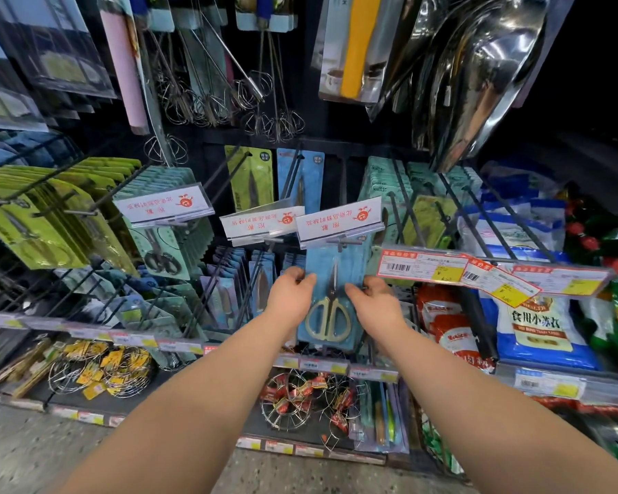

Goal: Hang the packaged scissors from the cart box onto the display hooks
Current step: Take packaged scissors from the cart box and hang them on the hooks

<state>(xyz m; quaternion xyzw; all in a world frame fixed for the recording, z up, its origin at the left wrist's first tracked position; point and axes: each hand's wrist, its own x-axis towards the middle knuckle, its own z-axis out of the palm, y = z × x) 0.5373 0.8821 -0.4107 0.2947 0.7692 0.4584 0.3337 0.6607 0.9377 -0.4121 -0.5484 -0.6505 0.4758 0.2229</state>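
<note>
A pack of scissors on a blue card (330, 279), with pale green handles, hangs under a white label holder (339, 221) at the tip of a display hook (341, 241). My left hand (289, 297) grips the card's left edge. My right hand (375, 301) holds its right edge, thumb on the front. More blue scissor packs (300, 176) hang further back on neighbouring hooks. The cart box is out of view.
Green packs (43, 215) and teal scissor packs (165, 237) fill hooks at left. Whisks (207, 83) and steel scoops (478, 83) hang above. Price tags (461, 272) jut out at right over flour bags (536, 326). Wire racks (300, 397) lie on the bottom shelf.
</note>
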